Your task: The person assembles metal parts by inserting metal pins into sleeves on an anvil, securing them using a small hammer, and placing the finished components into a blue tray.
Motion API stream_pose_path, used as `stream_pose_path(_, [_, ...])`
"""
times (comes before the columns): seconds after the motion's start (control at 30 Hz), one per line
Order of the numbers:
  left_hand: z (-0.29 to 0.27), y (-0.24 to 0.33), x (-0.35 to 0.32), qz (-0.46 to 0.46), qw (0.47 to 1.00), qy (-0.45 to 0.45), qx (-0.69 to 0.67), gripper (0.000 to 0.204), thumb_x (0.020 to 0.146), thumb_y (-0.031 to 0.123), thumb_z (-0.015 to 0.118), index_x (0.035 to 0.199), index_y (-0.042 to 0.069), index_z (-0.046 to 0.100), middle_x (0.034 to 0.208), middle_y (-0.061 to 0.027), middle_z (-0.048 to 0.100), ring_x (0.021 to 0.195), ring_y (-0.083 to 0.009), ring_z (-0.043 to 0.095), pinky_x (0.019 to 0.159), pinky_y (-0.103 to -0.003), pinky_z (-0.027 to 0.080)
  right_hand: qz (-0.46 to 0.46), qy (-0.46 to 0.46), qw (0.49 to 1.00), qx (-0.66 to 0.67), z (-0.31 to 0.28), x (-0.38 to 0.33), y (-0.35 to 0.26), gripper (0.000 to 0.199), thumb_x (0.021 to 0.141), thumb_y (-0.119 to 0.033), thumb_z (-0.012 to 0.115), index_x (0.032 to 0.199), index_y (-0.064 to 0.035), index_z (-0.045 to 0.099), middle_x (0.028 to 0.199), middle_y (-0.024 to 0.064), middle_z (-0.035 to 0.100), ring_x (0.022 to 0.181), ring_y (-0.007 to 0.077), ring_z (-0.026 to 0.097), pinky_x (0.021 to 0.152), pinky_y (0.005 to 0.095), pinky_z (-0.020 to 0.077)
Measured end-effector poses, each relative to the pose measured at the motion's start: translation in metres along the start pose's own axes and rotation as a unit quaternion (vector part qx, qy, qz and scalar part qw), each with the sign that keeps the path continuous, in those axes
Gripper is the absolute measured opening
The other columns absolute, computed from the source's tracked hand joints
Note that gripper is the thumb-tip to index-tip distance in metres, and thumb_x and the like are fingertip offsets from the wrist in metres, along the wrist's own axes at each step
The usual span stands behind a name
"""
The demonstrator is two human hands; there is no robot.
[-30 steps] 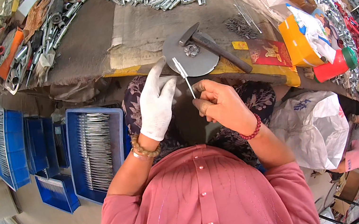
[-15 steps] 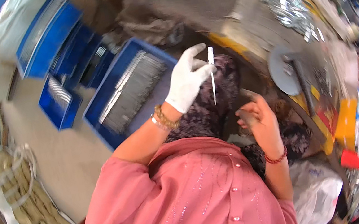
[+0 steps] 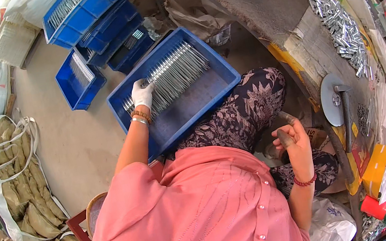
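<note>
My left hand [image 3: 142, 94], in a white glove, reaches into a blue plastic bin [image 3: 221, 59] at the near left end of a row of thin metal rods [image 3: 179, 74]. Its fingers are curled closed against the rods' shiny upper ends; the glove partly hides the rod they grip. The rods lie side by side, slanting across the bin. Beside my right knee is my right hand [image 3: 296, 146], bare, palm turned up, fingers loosely bent and apart. Its thumb and fingertips are darkened, and nothing shows in it.
More blue bins [image 3: 87, 18] with metal rods are stacked beyond the bin. On the worn workbench [image 3: 254, 1] at the right lie a pile of shiny metal parts [image 3: 339, 27], a grey round plate [image 3: 332, 98] and a hammer [image 3: 345, 119]. A sack of tan bundles [image 3: 24, 186] stands left.
My left hand has moved left and down from above my knee, with the rod it held, into the bin's row. My right hand has stayed by my knee. The view has shifted.
</note>
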State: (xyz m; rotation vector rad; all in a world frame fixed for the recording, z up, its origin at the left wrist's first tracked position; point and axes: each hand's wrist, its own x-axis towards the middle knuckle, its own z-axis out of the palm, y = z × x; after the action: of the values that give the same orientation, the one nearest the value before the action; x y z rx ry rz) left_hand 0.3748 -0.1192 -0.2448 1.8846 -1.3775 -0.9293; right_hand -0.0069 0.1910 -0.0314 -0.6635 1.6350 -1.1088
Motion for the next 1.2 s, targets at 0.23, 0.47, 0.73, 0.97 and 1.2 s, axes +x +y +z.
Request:
stream_pose_path(0.23, [0.031, 0.053, -0.008, 0.061, 0.990, 0.015, 0.125, 0.054, 0.089, 0.029, 0.080, 0.132, 0.001, 0.066, 0.117, -0.0191, 0.074, 0.107, -0.0300, 0.072, 0.096, -0.037, 0.054, 0.012, 0.044, 0.999, 0.006, -0.023, -0.012, 0.009, 0.043, 0.106, -0.013, 0.063, 0.147, -0.0066, 0.052, 0.103, 0.0057, 0.071, 0.084, 0.0104, 0.067, 0.074, 0.0236, 0.0532])
stream_pose_path(0.47, [0.024, 0.122, 0.000, 0.238, 0.969, 0.053, -0.042, 0.021, 0.102, 0.015, 0.069, 0.115, -0.001, 0.069, 0.102, -0.0085, 0.073, 0.088, -0.0161, 0.067, 0.083, -0.031, 0.055, -0.045, 0.044, 0.998, 0.002, -0.016, -0.016, 0.007, 0.041, 0.100, -0.006, 0.068, 0.140, -0.0048, 0.060, 0.097, 0.0036, 0.072, 0.081, 0.0092, 0.065, 0.073, 0.0262, 0.0525])
stream_pose_path(0.73, [0.122, 0.405, -0.099, 0.497, 0.807, -0.298, -0.112, 0.033, 0.100, 0.013, 0.069, 0.130, 0.000, 0.067, 0.122, -0.0105, 0.072, 0.112, -0.0193, 0.068, 0.100, -0.034, 0.053, -0.286, 0.205, 0.922, -0.163, -0.053, -0.043, -0.047, 0.043, 0.090, -0.005, 0.076, 0.132, -0.0027, 0.066, 0.107, 0.0150, 0.069, 0.093, 0.0238, 0.068, 0.082, 0.0330, 0.0553])
stream_pose_path(0.97, [0.260, 0.500, -0.111, 0.607, 0.703, -0.362, -0.075, 0.039, 0.104, 0.023, 0.062, 0.135, -0.001, 0.063, 0.128, -0.0171, 0.069, 0.120, -0.0269, 0.065, 0.107, -0.036, 0.048, -0.345, 0.374, 0.838, -0.195, -0.183, 0.044, -0.067, 0.050, 0.092, -0.002, 0.064, 0.141, 0.0028, 0.054, 0.138, 0.0185, 0.059, 0.128, 0.0321, 0.059, 0.103, 0.0371, 0.0491])
stream_pose_path(1.2, [0.358, 0.550, -0.059, 0.627, 0.683, -0.370, -0.056, 0.042, 0.107, 0.031, 0.055, 0.134, 0.001, 0.064, 0.130, -0.0208, 0.068, 0.124, -0.0368, 0.062, 0.108, -0.041, 0.047, -0.219, 0.324, 0.819, -0.421, -0.269, 0.168, -0.135, 0.064, 0.106, -0.051, 0.053, 0.151, -0.0056, 0.053, 0.151, 0.0206, 0.054, 0.141, 0.0392, 0.050, 0.120, 0.0469, 0.0359])
